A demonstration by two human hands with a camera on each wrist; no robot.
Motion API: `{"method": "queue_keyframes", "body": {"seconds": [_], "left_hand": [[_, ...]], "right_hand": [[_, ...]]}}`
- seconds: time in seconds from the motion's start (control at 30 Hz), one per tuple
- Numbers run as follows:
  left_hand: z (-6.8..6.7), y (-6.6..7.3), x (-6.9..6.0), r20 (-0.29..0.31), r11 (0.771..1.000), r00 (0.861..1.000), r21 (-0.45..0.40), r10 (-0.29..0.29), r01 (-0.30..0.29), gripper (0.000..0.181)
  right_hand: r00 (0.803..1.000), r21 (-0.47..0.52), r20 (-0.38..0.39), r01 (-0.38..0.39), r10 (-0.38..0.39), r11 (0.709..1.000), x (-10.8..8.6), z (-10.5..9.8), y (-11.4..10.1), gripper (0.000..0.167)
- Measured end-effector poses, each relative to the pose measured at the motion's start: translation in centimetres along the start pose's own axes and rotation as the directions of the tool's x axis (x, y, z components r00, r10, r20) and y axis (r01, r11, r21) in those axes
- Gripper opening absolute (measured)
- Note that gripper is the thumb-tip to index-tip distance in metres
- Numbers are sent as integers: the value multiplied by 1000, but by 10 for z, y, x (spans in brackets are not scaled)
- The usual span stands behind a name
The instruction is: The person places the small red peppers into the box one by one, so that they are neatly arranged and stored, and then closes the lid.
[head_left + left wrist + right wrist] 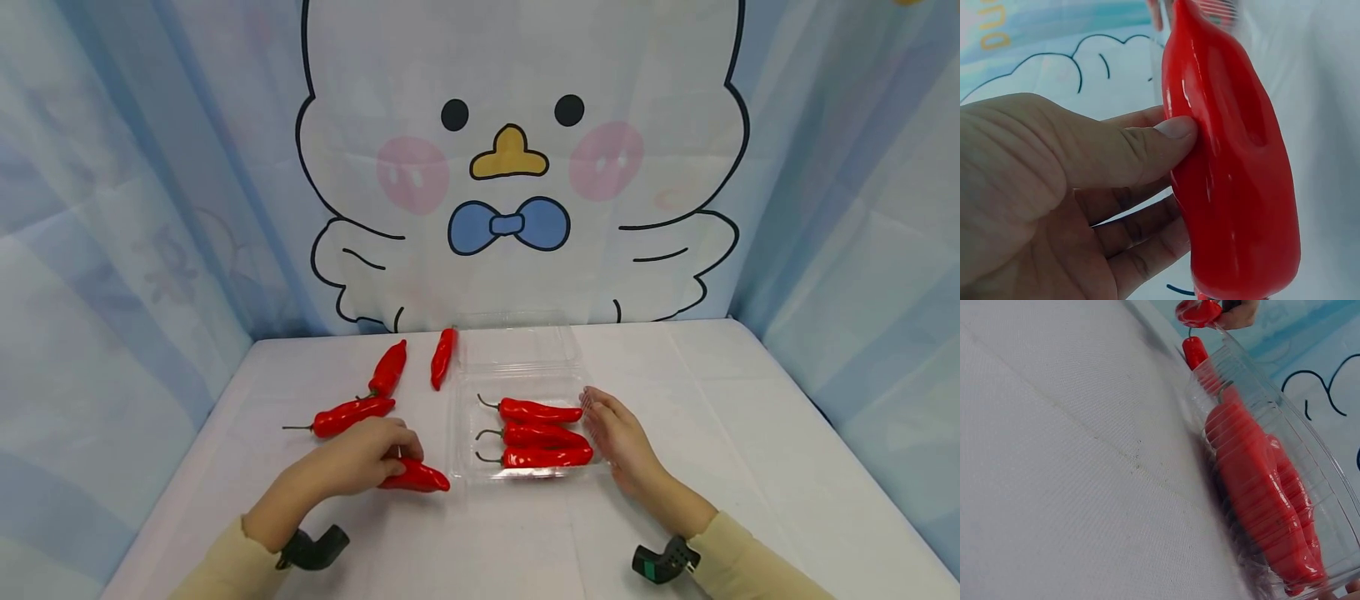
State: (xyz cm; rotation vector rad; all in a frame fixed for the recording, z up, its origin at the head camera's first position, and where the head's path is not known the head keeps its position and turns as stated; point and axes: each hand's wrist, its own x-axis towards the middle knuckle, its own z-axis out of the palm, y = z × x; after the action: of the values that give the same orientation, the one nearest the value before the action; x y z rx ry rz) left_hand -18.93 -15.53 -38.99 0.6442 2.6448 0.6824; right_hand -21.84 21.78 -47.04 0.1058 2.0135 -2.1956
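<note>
My left hand point(367, 457) pinches a shiny red chili pepper point(420, 477) between thumb and fingers, left of a clear plastic container point(517, 383). In the left wrist view, the thumb presses the side of this pepper point(1235, 169), its narrow end upward. Three red peppers lie side by side in the container, the nearest pepper point(547, 457) by the front wall, stems leftward. At the container's right side my right hand point(626, 437) holds its wall; the fingertips are partly hidden. The right wrist view shows peppers point(1260, 487) through the ridged clear wall.
Three more peppers lie loose: one pepper point(352, 417) beyond the left hand, another pepper point(388, 369) behind it, and a third pepper point(443, 358) beside the container's raised clear lid point(517, 346). A white cloth covers the table point(712, 467); a printed curtain point(517, 275) hangs behind.
</note>
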Motion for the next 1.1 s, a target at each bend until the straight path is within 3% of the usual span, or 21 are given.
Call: {"method": "queue_keyframes", "body": {"seconds": [0.4,0.83,1.1], "left_hand": [[-8,12,4,-53,996,996,48,76,-74,22],[-8,36,26,-65,994,993,39,103,-101,25],[-3,43,37,-73,992,989,43,125,-123,25]], "right_hand": [[1000,16,7,0,-1,1000,-1,-1,-1,52],[1000,13,0,-5,5,1000,-1,-1,-2,52],[1000,11,-6,-7,7,1000,-1,0,-1,51]]}}
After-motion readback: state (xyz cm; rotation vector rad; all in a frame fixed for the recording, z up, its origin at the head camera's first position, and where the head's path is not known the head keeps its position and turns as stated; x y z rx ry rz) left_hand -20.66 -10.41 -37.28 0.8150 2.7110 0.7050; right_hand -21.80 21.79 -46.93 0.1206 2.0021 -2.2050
